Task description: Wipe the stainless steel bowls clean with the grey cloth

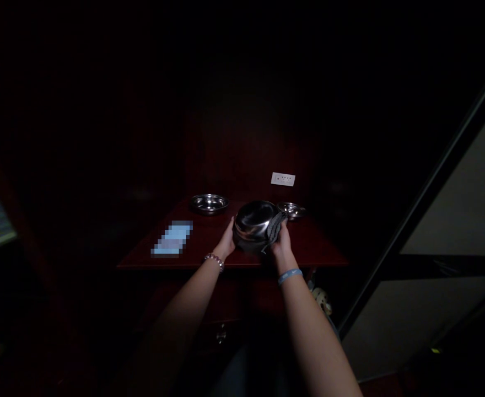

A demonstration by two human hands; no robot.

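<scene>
Between my two hands is a shiny steel bowl (254, 220), tilted so its rounded underside seems to face me, above the front part of a dark red desk. My left hand (227, 241) grips its left side, fingers partly hidden behind it. On the right side, my right hand (283, 240) presses a dark grey cloth (276, 227) against the bowl. Behind and to the left, a shallow steel dish (209, 204) rests on the desk. Another steel dish (292, 210) sits just beyond my right hand, partly covered by the held bowl.
The red desk top (201, 242) ends at a straight front edge. A blurred-out bright rectangle (172, 239) lies on its left part. A white socket plate (283, 179) is on the back wall. Below hangs a drawer with a metal handle (221, 333). Much of the surroundings is dark.
</scene>
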